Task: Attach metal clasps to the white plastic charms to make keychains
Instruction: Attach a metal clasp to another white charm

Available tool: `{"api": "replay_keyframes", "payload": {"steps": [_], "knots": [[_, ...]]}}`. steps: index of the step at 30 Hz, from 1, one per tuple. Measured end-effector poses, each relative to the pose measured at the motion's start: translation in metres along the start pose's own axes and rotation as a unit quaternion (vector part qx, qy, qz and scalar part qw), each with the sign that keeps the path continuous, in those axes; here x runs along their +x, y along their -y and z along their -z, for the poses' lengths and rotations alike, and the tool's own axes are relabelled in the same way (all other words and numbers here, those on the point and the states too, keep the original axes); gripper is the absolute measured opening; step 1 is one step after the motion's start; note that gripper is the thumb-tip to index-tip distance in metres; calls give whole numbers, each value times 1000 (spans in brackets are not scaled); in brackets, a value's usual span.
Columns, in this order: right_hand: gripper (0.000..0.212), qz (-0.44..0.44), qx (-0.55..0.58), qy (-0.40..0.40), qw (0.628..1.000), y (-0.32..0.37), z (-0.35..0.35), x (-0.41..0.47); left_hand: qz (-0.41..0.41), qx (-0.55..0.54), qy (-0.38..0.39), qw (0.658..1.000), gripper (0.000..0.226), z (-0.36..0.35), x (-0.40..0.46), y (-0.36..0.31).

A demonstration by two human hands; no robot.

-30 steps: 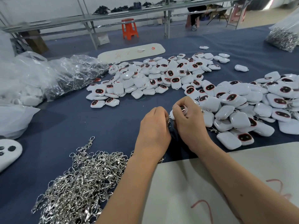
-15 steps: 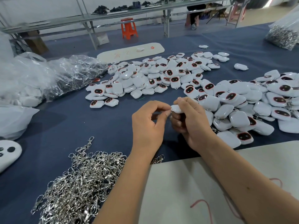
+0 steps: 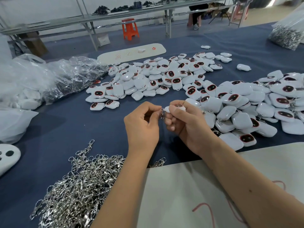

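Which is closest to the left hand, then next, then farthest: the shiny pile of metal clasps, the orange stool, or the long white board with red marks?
From the left hand:
1. Pile of metal clasps, near left on the blue table.
2. Long white board, across the table past the charms.
3. Orange stool, on the floor beyond the table.

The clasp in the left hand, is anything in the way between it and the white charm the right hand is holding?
Nothing visible blocks it. The left hand pinches the clasp right at the edge of the charm gripped by the right hand, both raised above the blue tablecloth. Whether the clasp is hooked on is too small to tell.
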State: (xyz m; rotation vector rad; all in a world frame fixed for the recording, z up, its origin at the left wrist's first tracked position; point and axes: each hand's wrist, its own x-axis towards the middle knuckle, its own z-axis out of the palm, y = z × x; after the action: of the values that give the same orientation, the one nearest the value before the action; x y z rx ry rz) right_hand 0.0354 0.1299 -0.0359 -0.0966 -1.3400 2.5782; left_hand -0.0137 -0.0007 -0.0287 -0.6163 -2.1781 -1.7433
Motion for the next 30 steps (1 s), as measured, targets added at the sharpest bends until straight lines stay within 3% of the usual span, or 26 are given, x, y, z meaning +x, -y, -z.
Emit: {"api": "replay_keyframes", "payload": {"steps": [5, 10, 12, 15, 18, 20, 30], "knots": [[28, 50, -99, -28, 993, -8, 2, 1, -65, 143, 73, 985, 22, 6, 4, -1], [23, 104, -275, -29, 955, -18, 2, 1, -70, 260, 147, 952, 25, 15, 12, 2], [21, 100, -249, -29, 963, -16, 1, 1, -30, 189, 118, 974, 23, 15, 10, 1], [16, 72, -145, -16, 987, -10, 1, 1, 110, -18, 34, 993, 17, 4, 3, -2], [23, 50, -75, -12, 996, -6, -1, 0, 254, -180, 25, 950, 12, -4, 1, -4], [33, 51, -50, -15, 997, -5, -1, 1, 295, -248, 46, 921, 8, -3, 1, -6], [34, 74, -130, -58, 987, -7, -4, 2, 279, -246, -3, 928, 13, -4, 2, -9]]}}
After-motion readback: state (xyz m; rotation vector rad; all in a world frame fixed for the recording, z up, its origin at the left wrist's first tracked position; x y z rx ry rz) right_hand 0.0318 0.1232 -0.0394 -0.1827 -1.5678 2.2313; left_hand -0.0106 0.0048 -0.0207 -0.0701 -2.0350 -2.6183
